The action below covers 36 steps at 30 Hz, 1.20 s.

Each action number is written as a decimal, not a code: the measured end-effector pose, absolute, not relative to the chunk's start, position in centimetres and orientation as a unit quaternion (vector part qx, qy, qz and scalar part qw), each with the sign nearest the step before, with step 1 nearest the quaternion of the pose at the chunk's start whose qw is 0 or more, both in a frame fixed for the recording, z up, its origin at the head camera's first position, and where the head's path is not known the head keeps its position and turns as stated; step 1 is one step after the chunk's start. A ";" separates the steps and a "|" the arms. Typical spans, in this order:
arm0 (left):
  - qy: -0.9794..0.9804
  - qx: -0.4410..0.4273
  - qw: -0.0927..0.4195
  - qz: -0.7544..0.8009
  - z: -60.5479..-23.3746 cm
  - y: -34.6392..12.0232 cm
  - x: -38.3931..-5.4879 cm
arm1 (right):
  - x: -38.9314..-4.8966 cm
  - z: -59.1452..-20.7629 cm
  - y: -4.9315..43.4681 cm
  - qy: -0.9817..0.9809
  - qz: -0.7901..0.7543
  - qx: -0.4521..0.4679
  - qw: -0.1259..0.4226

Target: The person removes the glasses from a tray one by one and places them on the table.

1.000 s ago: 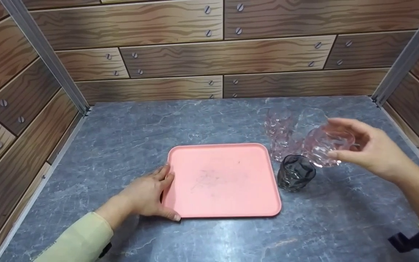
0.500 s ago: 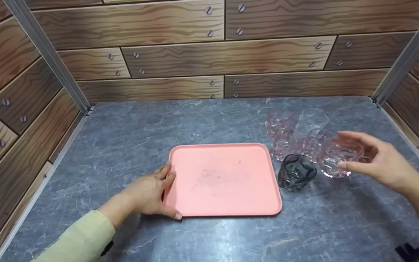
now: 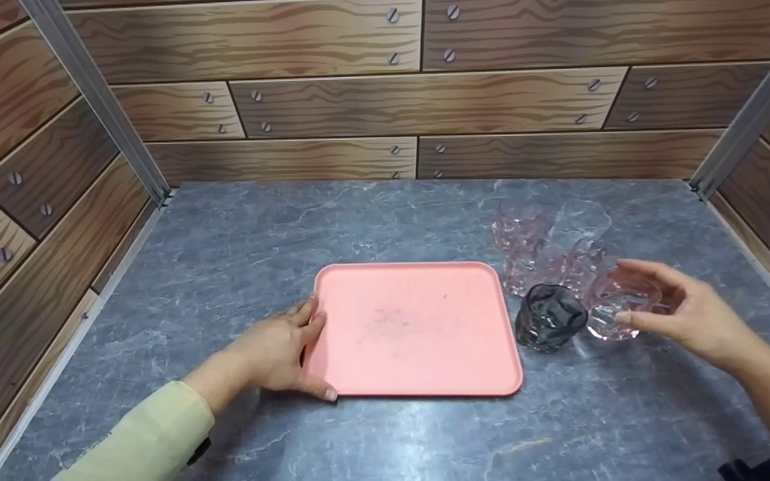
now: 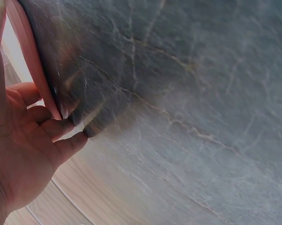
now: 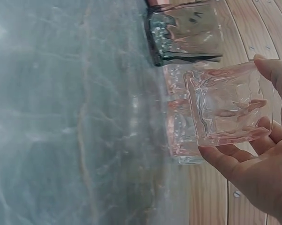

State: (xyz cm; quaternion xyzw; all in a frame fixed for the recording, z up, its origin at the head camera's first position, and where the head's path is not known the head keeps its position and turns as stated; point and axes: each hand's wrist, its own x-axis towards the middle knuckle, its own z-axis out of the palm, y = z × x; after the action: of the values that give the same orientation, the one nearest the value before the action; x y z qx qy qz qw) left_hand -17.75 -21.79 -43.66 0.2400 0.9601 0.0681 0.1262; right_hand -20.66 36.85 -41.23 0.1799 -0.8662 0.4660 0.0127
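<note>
My right hand holds a pink-tinted clear glass between thumb and fingers; in the right wrist view the fingers and thumb span the glass, low by the table. Just left of it, a smoky dark grey glass stands beside the right edge of a pink rectangular tray. My left hand grips the tray's left side, thumb at the near corner and fingers over the rim. From the left wrist view, the outer fingers reach down to the table by the tray's edge.
Behind the dark glass several clear and pinkish glasses stand close together, among them a pink one and a colourless one. Grey marbled tabletop surrounds the tray. Wood-patterned walls close off the back and sides.
My right hand has brought the pink-tinted glass toward me and down, away from the group, to beside the dark glass. The left hand stays on the tray.
</note>
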 end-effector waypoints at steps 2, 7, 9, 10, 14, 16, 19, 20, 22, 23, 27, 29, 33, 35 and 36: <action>0.961 0.240 0.124 0.067 -43.6 -21.8 -17.7 | -20.6 -41.5 36.8 -0.864 0.470 0.181 0.010; 0.960 0.245 0.115 0.068 -43.7 -21.8 -17.5 | -20.6 -42.0 36.6 -0.861 0.473 0.184 0.000; 0.960 0.247 0.112 0.069 -43.8 -21.9 -17.5 | -20.6 -42.1 36.5 -0.864 0.469 0.184 -0.003; 0.960 0.247 0.110 0.069 -43.8 -22.0 -17.4 | -20.6 -42.2 36.4 -0.865 0.468 0.183 -0.006; 0.961 0.244 0.112 0.073 -43.8 -22.0 -17.4 | -20.7 -42.4 36.4 -0.866 0.465 0.183 -0.015; 0.960 0.243 0.114 0.074 -43.8 -22.0 -17.5 | -20.8 -42.6 36.5 -0.867 0.464 0.180 -0.019; 0.960 0.244 0.117 0.071 -43.8 -21.9 -17.7 | -20.8 -42.8 36.7 -0.868 0.465 0.171 -0.023; 0.960 0.245 0.117 0.070 -43.8 -21.9 -17.8 | -20.9 -43.0 36.7 -0.867 0.467 0.170 -0.025; 0.960 0.245 0.119 0.070 -43.8 -21.9 -17.9 | -20.9 -43.2 36.9 -0.864 0.472 0.171 -0.029; 0.960 0.245 0.120 0.069 -43.8 -21.9 -17.9 | -20.9 -43.4 37.0 -0.861 0.477 0.173 -0.032; 0.959 0.246 0.123 0.068 -44.0 -21.7 -18.0 | -21.0 -43.6 37.5 -0.852 0.487 0.186 -0.038; 0.959 0.246 0.121 0.069 -44.0 -21.6 -18.1 | -21.1 -43.5 37.7 -0.851 0.487 0.192 -0.041; 0.959 0.248 0.115 0.069 -43.7 -21.4 -18.3 | -21.3 -43.0 37.8 -0.865 0.460 0.197 -0.048; 0.959 0.252 0.107 0.072 -43.5 -21.4 -18.3 | -21.4 -42.4 37.8 -0.879 0.432 0.193 -0.051; 0.959 0.254 0.100 0.076 -43.3 -21.5 -18.3 | -21.4 -42.1 37.9 -0.888 0.416 0.189 -0.048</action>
State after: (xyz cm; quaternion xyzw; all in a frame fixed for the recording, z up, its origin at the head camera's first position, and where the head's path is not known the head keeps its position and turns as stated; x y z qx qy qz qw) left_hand -18.31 -21.48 -43.35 0.2540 0.9589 0.0765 0.1003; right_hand -21.39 37.87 -42.11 0.1893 -0.8881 0.4160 -0.0485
